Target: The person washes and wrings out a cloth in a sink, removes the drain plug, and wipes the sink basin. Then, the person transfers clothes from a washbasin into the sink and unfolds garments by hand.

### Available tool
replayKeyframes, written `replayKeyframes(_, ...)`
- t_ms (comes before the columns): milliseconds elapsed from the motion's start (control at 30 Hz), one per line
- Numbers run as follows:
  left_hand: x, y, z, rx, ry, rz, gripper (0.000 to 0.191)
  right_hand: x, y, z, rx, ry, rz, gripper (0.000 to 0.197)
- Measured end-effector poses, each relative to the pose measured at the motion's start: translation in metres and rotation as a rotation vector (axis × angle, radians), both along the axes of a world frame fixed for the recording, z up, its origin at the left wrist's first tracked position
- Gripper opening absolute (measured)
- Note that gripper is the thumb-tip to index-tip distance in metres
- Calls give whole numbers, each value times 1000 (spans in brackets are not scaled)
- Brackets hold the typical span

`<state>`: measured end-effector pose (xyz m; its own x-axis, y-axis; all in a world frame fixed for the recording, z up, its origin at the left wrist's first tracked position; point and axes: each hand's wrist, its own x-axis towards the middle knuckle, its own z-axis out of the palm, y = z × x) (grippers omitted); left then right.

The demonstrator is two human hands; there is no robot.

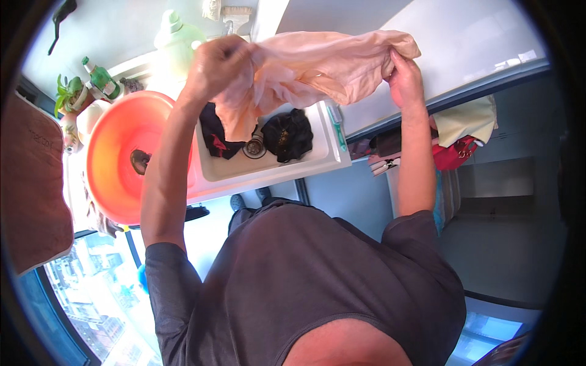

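A crumpled pale pink cloth garment [320,64] is stretched between my two hands above a white sink [274,171]. My left hand [217,64] grips its left end, near a large pale green bottle [176,43]. At the other end, the thumb and fingers of my right hand [405,75] pinch the fabric. Part of the garment hangs down over the sink's left side. In the basin, a dark cloth with a red patch [219,137] lies left of the metal drain [254,147], and a bunched black cloth [287,135] lies right of it.
An orange-red plastic basin [119,183] stands left of the sink, partly behind my left forearm. Beyond it are a green glass bottle [104,81] and a potted plant [71,94]. A green brush [338,128] rests on the sink's right rim. Cloths and a red bag [458,153] are at right.
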<state>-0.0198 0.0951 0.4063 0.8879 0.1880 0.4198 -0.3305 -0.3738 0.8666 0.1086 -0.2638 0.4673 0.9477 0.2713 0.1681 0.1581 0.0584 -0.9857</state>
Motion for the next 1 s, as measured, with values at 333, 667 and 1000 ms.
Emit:
replayKeyframes(333,23,13,-12,-105,139,147,33,9,7,-1,-6,-52,183,28)
replayKeyframes(667,20,-19,-120,-58,-43,525,31,-5,94,52,167,293,286,38)
replayKeyframes(1000,0,-118,-155,-398,432,163,46,-19,102,42,157,405,539,39)
